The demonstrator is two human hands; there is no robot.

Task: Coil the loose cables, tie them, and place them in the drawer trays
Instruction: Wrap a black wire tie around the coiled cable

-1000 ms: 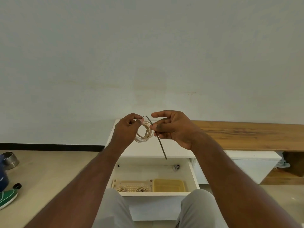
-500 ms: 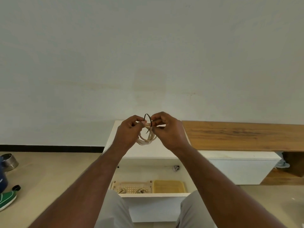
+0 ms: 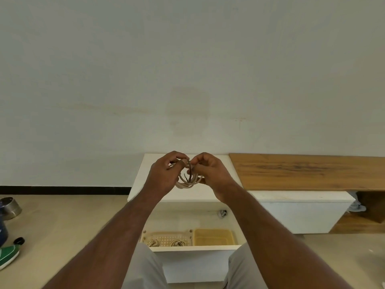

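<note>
A beige coiled cable (image 3: 188,183) hangs between my two hands above the white cabinet top. My left hand (image 3: 164,174) grips the coil's left side. With thumb and fingers my right hand (image 3: 210,172) pinches a thin dark tie (image 3: 188,170) looped around the coil. Below, the open drawer (image 3: 195,248) holds a beige perforated tray (image 3: 166,238) with two coiled cables (image 3: 164,243) in it. A yellow tray (image 3: 214,236) sits to its right.
A wooden bench top (image 3: 308,172) runs to the right of the white cabinet (image 3: 187,195). On the floor at far left lie a steel bowl (image 3: 10,206), a black cap (image 3: 19,240) and a green shoe (image 3: 8,255). My knees flank the drawer front.
The long tie end that hung down is now bent into a small loop around the coil. My right hand closed in against my left, and both hands sank slightly.
</note>
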